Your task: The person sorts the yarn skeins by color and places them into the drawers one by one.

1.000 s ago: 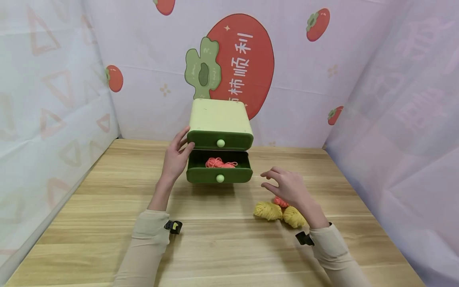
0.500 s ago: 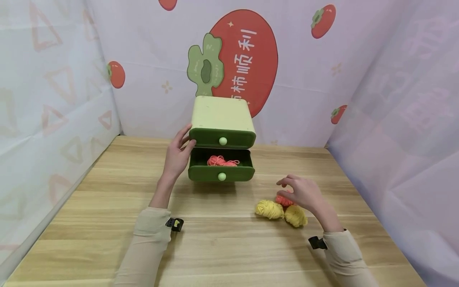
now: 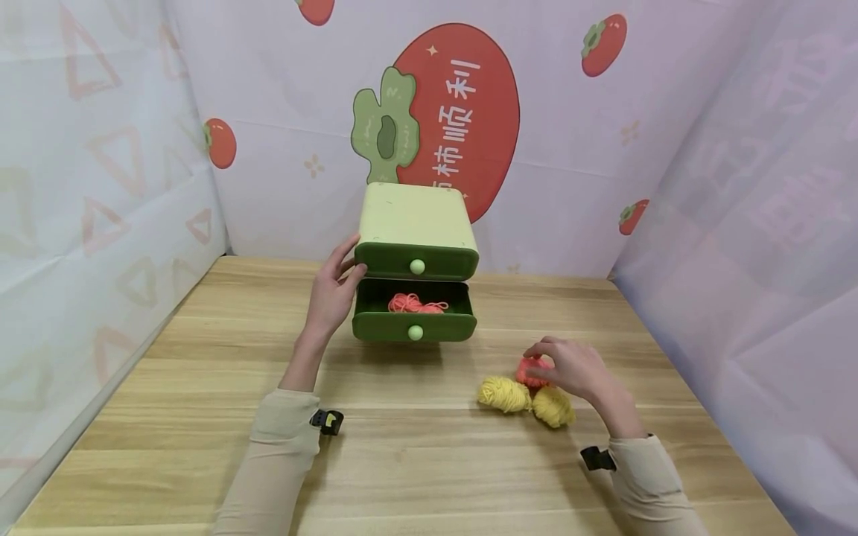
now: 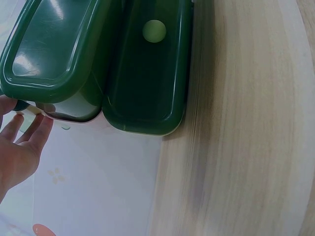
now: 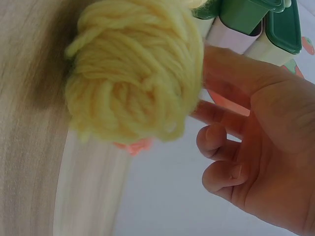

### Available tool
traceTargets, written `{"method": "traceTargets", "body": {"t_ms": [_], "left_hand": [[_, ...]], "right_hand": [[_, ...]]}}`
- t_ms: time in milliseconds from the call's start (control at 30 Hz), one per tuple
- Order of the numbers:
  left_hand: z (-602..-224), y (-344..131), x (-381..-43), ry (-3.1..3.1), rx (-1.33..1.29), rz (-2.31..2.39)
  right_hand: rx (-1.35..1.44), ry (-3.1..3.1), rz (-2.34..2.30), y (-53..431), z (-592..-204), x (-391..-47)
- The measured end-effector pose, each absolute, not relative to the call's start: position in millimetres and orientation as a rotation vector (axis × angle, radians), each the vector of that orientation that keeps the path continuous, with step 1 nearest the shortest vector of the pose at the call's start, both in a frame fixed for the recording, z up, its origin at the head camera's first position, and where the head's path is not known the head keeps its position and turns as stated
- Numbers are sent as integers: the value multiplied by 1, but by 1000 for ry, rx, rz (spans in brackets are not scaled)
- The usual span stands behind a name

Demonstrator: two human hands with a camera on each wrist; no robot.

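Observation:
A small cabinet (image 3: pixel 415 216) with a cream top and green fronts stands at the back of the table. My left hand (image 3: pixel 331 298) holds its left front corner, thumb on the front and fingers along the side. Below, the bottom drawer (image 3: pixel 442 327) is pulled out, with coral yarn (image 3: pixel 412 304) inside. On the right, my right hand (image 3: pixel 573 365) grips a coral yarn ball (image 3: pixel 527 372) between thumb and fingers. Two yellow yarn balls (image 3: pixel 504 394) lie close to it. In the right wrist view a yellow ball (image 5: pixel 138 73) hides the fingertips and most of the coral one.
The wooden table (image 3: pixel 402 461) runs back to a fabric backdrop (image 3: pixel 288 201) printed with red persimmons. Pale cloth walls (image 3: pixel 771 260) rise on both sides. The cabinet's top drawer (image 3: pixel 382 260) is closed.
My right hand has moved right and down from beside the drawer to the coral yarn ball and closed its fingers on it. The left hand keeps its hold on the cabinet.

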State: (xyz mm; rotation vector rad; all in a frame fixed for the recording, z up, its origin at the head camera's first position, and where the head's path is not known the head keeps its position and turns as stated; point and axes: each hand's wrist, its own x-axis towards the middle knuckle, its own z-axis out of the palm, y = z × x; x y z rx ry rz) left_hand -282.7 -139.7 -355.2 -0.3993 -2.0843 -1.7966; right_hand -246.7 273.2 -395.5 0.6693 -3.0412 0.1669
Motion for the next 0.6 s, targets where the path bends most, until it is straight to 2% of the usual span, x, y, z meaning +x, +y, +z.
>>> {"method": "traceTargets", "body": {"t_ms": [600], "left_hand": [[-354, -140, -282, -2083, -398, -1799]], "right_hand": [[536, -3258, 232, 272, -396, -256]]}}
